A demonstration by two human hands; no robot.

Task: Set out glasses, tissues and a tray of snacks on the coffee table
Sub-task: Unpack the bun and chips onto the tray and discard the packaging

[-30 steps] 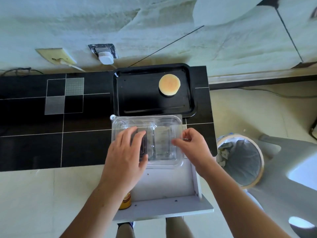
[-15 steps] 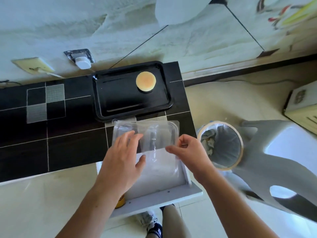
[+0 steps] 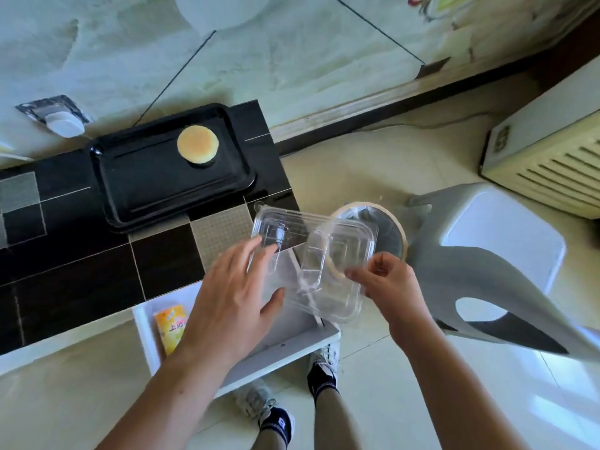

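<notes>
A black tray (image 3: pixel 139 196) lies on the black tiled coffee table (image 3: pixel 81 271), with one round golden cake (image 3: pixel 197 144) at its far right. An empty clear plastic clamshell box (image 3: pixel 331 254) hangs in the air past the table's right end, partly over a bin. My left hand (image 3: pixel 233 297) presses its left side, fingers spread on the plastic. My right hand (image 3: pixel 386 280) pinches the box's right edge.
A round bin with a liner (image 3: pixel 389 228) stands on the floor right of the table. A grey plastic stool (image 3: pixel 487 261) is beside it. An open white drawer (image 3: pixel 292 339) under the table holds a yellow packet (image 3: pixel 170 326). A radiator (image 3: pixel 552 157) is at the far right.
Both hands have lifted the clear box off the table edge and carried it right, toward the bin. The view has swung right as well.
</notes>
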